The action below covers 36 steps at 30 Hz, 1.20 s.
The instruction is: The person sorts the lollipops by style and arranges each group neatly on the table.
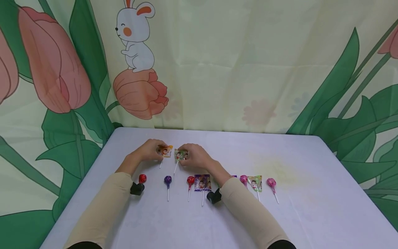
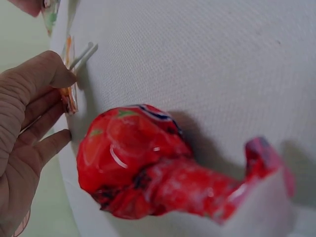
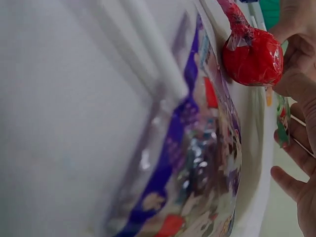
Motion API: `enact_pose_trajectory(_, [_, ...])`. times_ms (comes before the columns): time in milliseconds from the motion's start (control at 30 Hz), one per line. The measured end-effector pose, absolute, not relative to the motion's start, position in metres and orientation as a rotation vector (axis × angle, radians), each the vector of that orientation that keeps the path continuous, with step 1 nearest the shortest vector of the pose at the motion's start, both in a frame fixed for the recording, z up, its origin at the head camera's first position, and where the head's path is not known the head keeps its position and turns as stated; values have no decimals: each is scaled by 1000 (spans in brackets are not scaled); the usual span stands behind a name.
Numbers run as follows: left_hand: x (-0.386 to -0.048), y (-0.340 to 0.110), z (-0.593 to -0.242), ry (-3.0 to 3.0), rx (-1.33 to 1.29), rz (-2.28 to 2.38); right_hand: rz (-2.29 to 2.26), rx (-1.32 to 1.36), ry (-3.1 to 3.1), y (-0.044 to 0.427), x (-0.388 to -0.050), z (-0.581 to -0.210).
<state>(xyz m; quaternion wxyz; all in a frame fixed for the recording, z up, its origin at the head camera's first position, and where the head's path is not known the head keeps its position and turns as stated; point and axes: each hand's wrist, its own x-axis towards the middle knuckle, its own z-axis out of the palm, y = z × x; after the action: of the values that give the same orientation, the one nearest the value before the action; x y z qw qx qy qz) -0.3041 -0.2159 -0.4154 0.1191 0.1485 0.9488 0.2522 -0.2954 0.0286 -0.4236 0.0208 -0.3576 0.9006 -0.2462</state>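
Observation:
Near the back of the table, my left hand [image 1: 148, 151] pinches a flat lollipop in an orange wrapper [image 1: 168, 151], its white stick pointing down toward me. Beside it, my right hand [image 1: 198, 157] holds a flat lollipop in a green wrapper [image 1: 178, 154] between thumb and fingers. The two wrappers are close but apart. Below the left hand lies a round red lollipop [image 1: 142, 178], seen large in the left wrist view [image 2: 133, 158]. Under the right wrist are another red lollipop [image 3: 254, 58] and a flat purple-wrapped lollipop [image 3: 197, 168].
A round purple lollipop [image 1: 168, 180] lies in the front row on the white table [image 1: 311, 221]. To the right are two pink lollipops, one at the row's end [image 1: 271, 182], and a flat green one [image 1: 256, 182]. The right forearm partly hides a purple wrapper [image 1: 234, 176]. A printed curtain [image 1: 217, 69] hangs behind.

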Motion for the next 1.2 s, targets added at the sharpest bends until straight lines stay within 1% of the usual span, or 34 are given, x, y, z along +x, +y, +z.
enact_pose_trajectory(200, [-304,-217,-417,2777,441,750,-754,-1120,2797,23,-302,-426])
enact_pose_trajectory(333, [-304,-216,-419,2777,450,751,-733,-1083,2803,21,-304,-429])
enact_pose_trajectory(733, [-299,-216,-415,2781,458,752,-714,-1051,2793,16,-308,-428])
enact_pose_trajectory(967, [-301,-216,-413,2775,468,758,-718,-1111,2812,20,-302,-424])
enact_pose_trajectory(1200, [-302,-217,-415,2769,446,748,-786,-1055,2788,29,-284,-415])
